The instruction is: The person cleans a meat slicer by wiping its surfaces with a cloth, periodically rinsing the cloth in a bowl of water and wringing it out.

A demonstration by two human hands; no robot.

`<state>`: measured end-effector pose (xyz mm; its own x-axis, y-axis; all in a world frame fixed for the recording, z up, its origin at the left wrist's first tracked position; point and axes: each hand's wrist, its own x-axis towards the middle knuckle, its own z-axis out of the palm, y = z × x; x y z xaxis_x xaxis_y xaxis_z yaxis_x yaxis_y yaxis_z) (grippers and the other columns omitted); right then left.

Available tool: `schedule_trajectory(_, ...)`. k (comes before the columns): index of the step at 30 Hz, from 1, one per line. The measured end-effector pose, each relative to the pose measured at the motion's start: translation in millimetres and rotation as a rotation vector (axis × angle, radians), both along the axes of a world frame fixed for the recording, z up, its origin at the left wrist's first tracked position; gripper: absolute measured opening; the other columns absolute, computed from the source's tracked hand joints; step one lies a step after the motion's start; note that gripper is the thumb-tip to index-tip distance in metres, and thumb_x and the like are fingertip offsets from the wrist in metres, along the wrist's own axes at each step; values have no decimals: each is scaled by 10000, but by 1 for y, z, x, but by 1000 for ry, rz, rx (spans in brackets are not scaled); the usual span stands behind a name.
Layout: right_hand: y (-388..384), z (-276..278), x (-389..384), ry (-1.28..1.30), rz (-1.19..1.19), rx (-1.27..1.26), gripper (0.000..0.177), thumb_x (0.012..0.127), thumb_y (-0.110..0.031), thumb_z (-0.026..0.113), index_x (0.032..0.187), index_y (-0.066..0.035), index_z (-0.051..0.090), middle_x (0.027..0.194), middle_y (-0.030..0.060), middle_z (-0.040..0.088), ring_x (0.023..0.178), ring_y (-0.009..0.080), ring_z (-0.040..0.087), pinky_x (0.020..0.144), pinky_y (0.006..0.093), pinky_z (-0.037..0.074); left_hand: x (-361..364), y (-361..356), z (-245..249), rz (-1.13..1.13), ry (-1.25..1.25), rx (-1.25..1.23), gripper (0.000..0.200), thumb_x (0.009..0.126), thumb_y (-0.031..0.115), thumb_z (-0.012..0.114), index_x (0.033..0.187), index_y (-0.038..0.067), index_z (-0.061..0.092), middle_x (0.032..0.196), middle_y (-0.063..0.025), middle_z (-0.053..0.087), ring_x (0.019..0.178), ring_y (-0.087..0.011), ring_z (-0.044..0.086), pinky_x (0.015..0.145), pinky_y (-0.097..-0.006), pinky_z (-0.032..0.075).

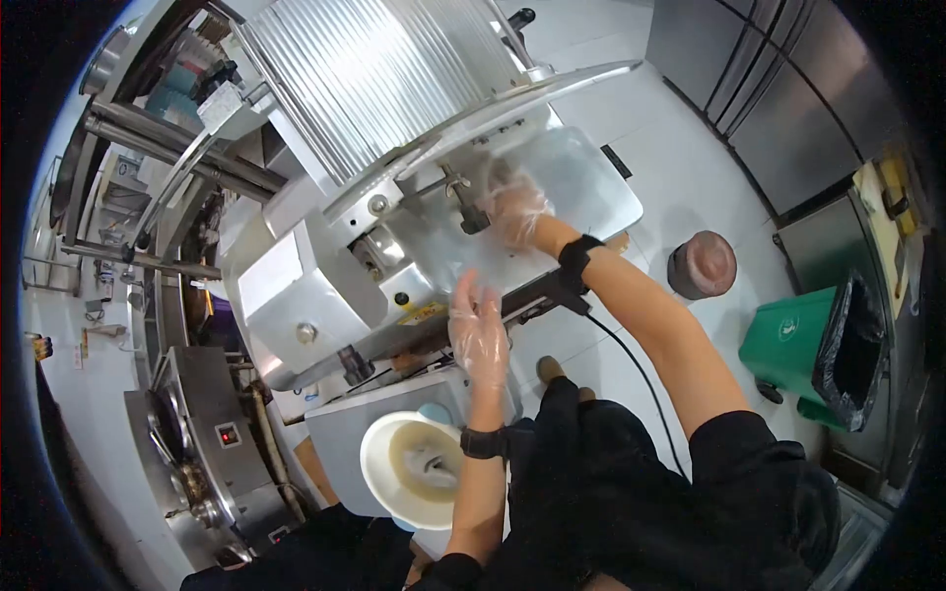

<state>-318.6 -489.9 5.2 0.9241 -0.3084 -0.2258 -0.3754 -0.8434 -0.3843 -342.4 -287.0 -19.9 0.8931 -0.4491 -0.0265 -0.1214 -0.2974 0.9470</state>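
Note:
A metal slicing machine (320,300) with a ridged top plate (384,74) fills the upper middle. My right hand (517,212), in a clear plastic glove, reaches over the machine's flat metal tray (581,177), beside a dark knob (474,219). Its fingers are smeared by motion, and whether they hold anything is unclear. At the machine's front edge my left hand (478,330), also gloved in clear plastic, is raised with its fingers apart and nothing in it. Below it stands a white bucket (379,458) with cloudy liquid and something pale inside.
A green bin (788,335) with a black liner stands at the right, near a round reddish-brown container (703,266) on the floor. Metal cabinets (798,118) line the upper right. Kitchen equipment (222,438) with a red-lit switch is at the lower left. A black cable hangs from my right wrist.

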Motion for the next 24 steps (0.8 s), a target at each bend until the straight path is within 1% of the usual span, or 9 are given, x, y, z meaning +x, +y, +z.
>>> schedule_trajectory(3,27,-30,-8,-286,225,-241,463,832,-377,620,1292,-324,618,1448,101,466,1392,351,348,1132,479,308,14,-15,10,71,-36,-96,437,952,168,560,1359,16,510,1282,-147,568,1103,-210,554,967,-329,423)
schedule_trajectory(7,17,-29,-65,-241,311,-154,519,779,-356,669,1293,-310,611,1479,92,440,1398,358,346,1096,466,368,23,-26,18,13,-88,118,427,951,188,545,1340,14,519,1282,-141,582,1136,-215,541,992,-338,398)
schedule_trajectory(9,0,-24,-92,-308,260,-107,572,718,-322,717,1279,-290,610,1471,100,449,1406,352,338,1093,478,368,20,-29,6,-61,-101,1,426,939,203,561,1329,33,533,1265,-137,596,1124,-215,546,981,-334,404)
schedule_trajectory(14,-55,-21,-89,-231,5,-96,548,743,-262,726,1275,-283,596,1378,88,531,1295,350,460,1031,470,425,13,-27,-15,-79,-144,194,463,955,259,567,1346,20,507,1279,-175,585,1163,-286,569,973,-365,434)
schedule_trajectory(17,-44,-27,-48,-332,37,-228,536,766,-302,728,1284,-265,595,1322,91,579,1273,345,478,1067,486,356,5,-31,-9,12,-179,157,460,965,250,556,1354,13,496,1292,-194,575,1192,-301,564,973,-371,442)
schedule_trajectory(18,-35,-16,-27,-173,80,-205,492,798,-345,695,1277,-267,608,1230,104,640,1278,337,480,1078,485,330,5,-31,-5,23,-185,161,460,965,250,556,1354,13,496,1292,-194,575,1192,-301,564,973,-371,442)
schedule_trajectory(20,-17,-19,19,182,243,-199,611,884,-588,530,1439,-349,437,1540,19,390,1440,345,297,1184,501,159,5,-31,4,107,-68,100,450,979,221,532,1367,-1,479,1324,-204,558,1219,-303,546,1018,-372,417)
schedule_trajectory(21,-8,-5,32,308,366,-131,610,910,-593,473,1459,-335,407,1556,-2,361,1437,339,306,1188,506,146,6,-30,8,115,-72,104,450,979,221,532,1367,-1,479,1324,-204,558,1219,-303,546,1018,-372,417)
schedule_trajectory(24,8,-38,35,-12,510,-363,568,924,-542,496,1447,-329,430,1531,35,400,1438,329,304,1182,491,174,15,-23,12,126,-205,61,426,992,172,489,1368,-26,463,1351,-209,542,1256,-306,517,1084,-360,355)
